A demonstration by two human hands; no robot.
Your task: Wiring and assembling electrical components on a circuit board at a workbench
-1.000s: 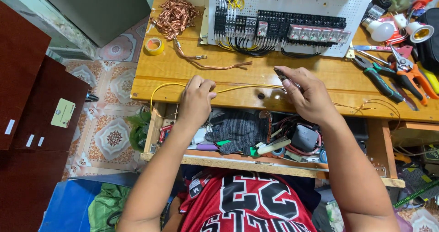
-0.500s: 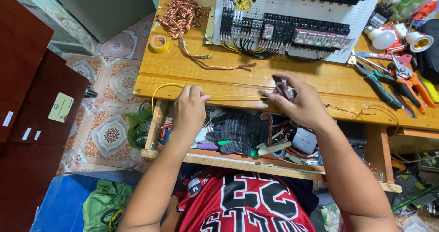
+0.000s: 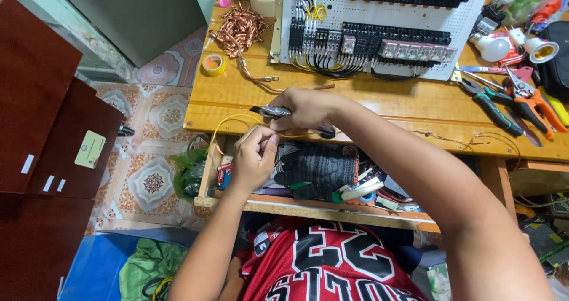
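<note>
My left hand [image 3: 256, 156] pinches a thin yellow wire [image 3: 228, 122] near the front edge of the wooden workbench [image 3: 379, 102]; the wire loops up and left from my fingers. My right hand [image 3: 305, 110] is closed around a small metal cutting tool [image 3: 269, 110] with a dark handle, its tip pointing left, just above my left hand. Both hands sit close together over the open drawer [image 3: 207, 176] under the bench.
A white perforated panel [image 3: 379, 22] with black terminal blocks and wiring lies at the back. Copper wire scraps [image 3: 240, 28], a yellow tape roll [image 3: 213, 64], pliers and cutters [image 3: 510, 99], and bulbs [image 3: 495, 47] lie around. Brown cabinets [image 3: 41, 129] stand at left.
My right hand has moved left across the bench and now grips the tool right above my left hand. My left hand has drawn the wire closer to the drawer.
</note>
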